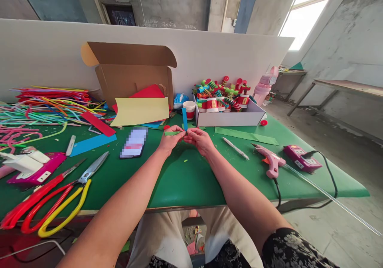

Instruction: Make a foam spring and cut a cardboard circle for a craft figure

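Note:
Above the middle of the green table my left hand [171, 141] and my right hand [200, 140] meet, fingertips pinched together. Between them a blue paper strip [184, 118] stands upright. A green paper strip [172, 133] lies crosswise at the fingers of my left hand, joined to or touching the blue one; the fingers hide the meeting point. Just behind the hands stand stacked red-and-white paper cups [189, 110]. A white pen [235, 148] lies to the right of my right hand, and a phone [133, 142] to the left of my left hand.
A white box [230, 119] of colourful cup figures stands at the back right. A pink glue gun [271, 160] lies right, its cord by a power block [302, 158]. Scissors [86, 176], pipe cleaners [54, 100], and an open cardboard box [134, 74] with paper sheets are left.

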The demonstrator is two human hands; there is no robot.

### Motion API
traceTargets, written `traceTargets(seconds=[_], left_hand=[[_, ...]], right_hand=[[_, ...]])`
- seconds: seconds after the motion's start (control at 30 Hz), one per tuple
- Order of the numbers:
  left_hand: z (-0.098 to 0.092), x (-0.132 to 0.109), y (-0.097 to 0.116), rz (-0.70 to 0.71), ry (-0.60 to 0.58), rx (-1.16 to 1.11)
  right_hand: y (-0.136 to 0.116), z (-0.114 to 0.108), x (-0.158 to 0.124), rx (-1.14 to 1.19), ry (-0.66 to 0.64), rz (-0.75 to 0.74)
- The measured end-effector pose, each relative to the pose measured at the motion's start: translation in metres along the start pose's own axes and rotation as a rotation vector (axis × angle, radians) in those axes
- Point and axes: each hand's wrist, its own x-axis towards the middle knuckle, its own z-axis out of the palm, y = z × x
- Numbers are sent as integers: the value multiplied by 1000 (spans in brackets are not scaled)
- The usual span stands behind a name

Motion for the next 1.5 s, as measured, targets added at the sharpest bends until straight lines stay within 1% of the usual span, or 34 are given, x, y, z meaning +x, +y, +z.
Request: traceTargets(seconds=[0.17,0.4,0.8,1.0,1.27,1.43,1.5], left_hand=[[1,-1,1,-12,-17,-22],[1,-3,3,-23,-29,6],[0,-1,2,-113,-49,-94],[-2,0,1,-125,-64,-83],[-1,2,-4,-88,-29,-143],[0,2,-8,-73,-67,-140],[0,3,-8,-62,-61,-143]], right_hand=[[0,1,0,13,27,-22],[0,1,2,3,52,-29],[-1,2,-1,-39,37,-41],[-2,2,-1,-51,15,4],[-4,3,-1,-38,21,-17],[-3,1,-1,-36,5,-34],[-2,0,0,-34,5,-32]])
